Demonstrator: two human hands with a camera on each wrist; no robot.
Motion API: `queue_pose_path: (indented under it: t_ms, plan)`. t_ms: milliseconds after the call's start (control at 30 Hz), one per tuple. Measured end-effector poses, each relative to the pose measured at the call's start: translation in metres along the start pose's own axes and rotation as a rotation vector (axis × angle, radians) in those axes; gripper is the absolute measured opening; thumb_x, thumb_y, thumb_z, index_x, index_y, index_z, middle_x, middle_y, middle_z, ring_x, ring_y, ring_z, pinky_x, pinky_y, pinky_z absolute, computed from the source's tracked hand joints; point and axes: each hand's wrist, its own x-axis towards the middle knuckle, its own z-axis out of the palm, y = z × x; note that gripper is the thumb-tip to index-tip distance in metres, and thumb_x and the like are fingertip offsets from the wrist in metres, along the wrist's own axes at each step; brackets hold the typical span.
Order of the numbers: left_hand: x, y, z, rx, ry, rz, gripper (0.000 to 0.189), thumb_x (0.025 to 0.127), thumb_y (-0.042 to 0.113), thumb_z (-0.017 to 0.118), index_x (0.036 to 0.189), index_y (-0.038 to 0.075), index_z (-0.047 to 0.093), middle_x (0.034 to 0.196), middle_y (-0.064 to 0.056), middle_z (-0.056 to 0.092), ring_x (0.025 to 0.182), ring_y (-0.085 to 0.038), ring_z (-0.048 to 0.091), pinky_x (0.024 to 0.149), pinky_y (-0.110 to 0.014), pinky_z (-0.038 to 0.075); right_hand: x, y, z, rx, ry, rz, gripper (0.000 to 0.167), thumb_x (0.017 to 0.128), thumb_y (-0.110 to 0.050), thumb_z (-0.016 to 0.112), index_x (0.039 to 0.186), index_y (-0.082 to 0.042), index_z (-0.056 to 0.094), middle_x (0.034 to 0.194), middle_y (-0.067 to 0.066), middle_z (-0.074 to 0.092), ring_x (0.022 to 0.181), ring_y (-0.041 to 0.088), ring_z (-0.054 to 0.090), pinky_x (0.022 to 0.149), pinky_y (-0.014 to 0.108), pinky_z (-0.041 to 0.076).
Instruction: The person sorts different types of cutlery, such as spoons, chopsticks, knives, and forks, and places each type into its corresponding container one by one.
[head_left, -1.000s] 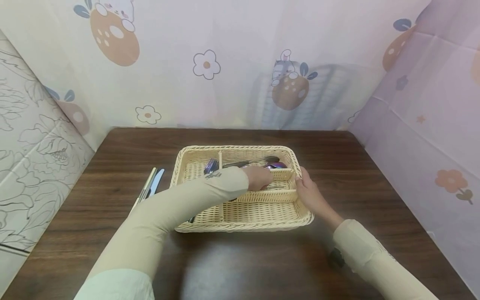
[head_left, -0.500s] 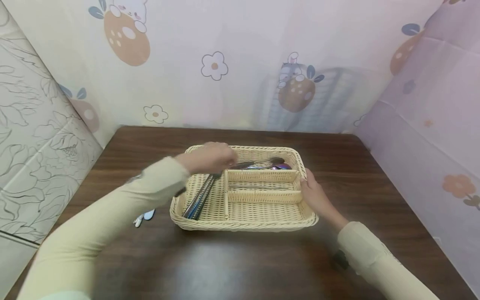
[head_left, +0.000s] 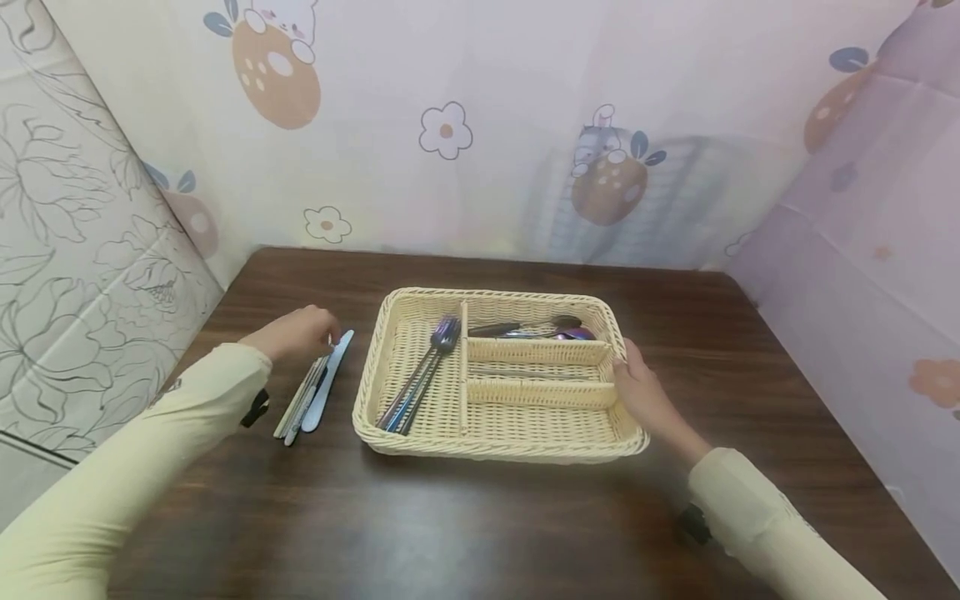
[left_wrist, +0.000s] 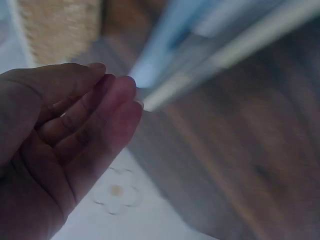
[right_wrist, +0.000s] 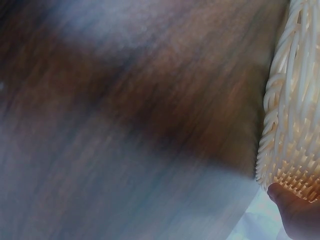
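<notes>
Sleeves (head_left: pixel 135 471) of pale cream reach in from the lower corners, over a dark wood-grained surface (head_left: pixel 480 525) whose near part shows a soft glare. At the left lies a small row of utensils: slim pale sticks (head_left: pixel 299 399) on the outer side, then a blue-silver knife (head_left: pixel 322 400), their lower ends pointing toward the person. The left hand (head_left: pixel 296 333) is at their far ends, thumb and bent fingers a narrow gap apart, holding nothing; whether a fingertip touches the knife, I cannot tell.

Just right of the knife, in the middle of the surface, sits a cream woven basket (head_left: pixel 495 452). The right hand (head_left: pixel 643 392) holds its right end, thumb at the rim, the other fingers largely hidden. Forks (head_left: pixel 447 335) lie slanting in the basket's long left compartment, heads away from the person. Dividers split the right part into three; in the farthest compartment lie dark and purple spoons (head_left: pixel 567 322).

Beyond the surface hangs a pale curtain (head_left: pixel 510 67) printed with rabbits, orange fruit and outlined flowers, a latticed shadow falling across it toward the right.
</notes>
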Motion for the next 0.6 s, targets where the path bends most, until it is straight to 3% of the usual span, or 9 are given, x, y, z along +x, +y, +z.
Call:
queue_pose_path:
  t_ms: [100, 233, 600]
  plan:
    - [-0.006, -0.017, 0.009, -0.050, -0.045, -0.082, 0.003, 0.082, 0.000, 0.063, 0.079, 0.000, 0.065, 0.071, -0.006, 0.061, 0.060, -0.017, 0.056, 0.056, -0.033, 0.048, 0.000, -0.001, 0.000, 0.001, -0.002, 0.004, 0.052, 0.104, -0.026, 0.020, 0.152, -0.009, 0.005, 0.142, 0.035, 0.031, 0.128, 0.047, 0.036, 0.104, 0.061, 0.023]
    - [-0.012, -0.030, 0.016, -0.101, -0.086, -0.138, 0.017, 0.081, 0.001, 0.065, 0.066, 0.006, 0.058, 0.056, -0.003, 0.056, 0.047, -0.013, 0.052, 0.048, -0.026, 0.043, 0.001, -0.001, 0.000, -0.003, -0.007, 0.014, 0.053, 0.104, -0.026, 0.019, 0.152, -0.009, 0.002, 0.143, 0.035, 0.029, 0.128, 0.047, 0.035, 0.104, 0.060, 0.023]
    - [-0.017, -0.042, 0.024, -0.216, -0.153, -0.217, 0.011, 0.082, 0.001, 0.066, 0.073, 0.002, 0.060, 0.063, -0.008, 0.059, 0.052, -0.016, 0.059, 0.049, -0.029, 0.052, 0.002, 0.000, 0.001, 0.002, -0.011, 0.032, 0.054, 0.104, -0.027, 0.019, 0.152, -0.010, 0.000, 0.145, 0.033, 0.028, 0.129, 0.045, 0.036, 0.104, 0.059, 0.023]
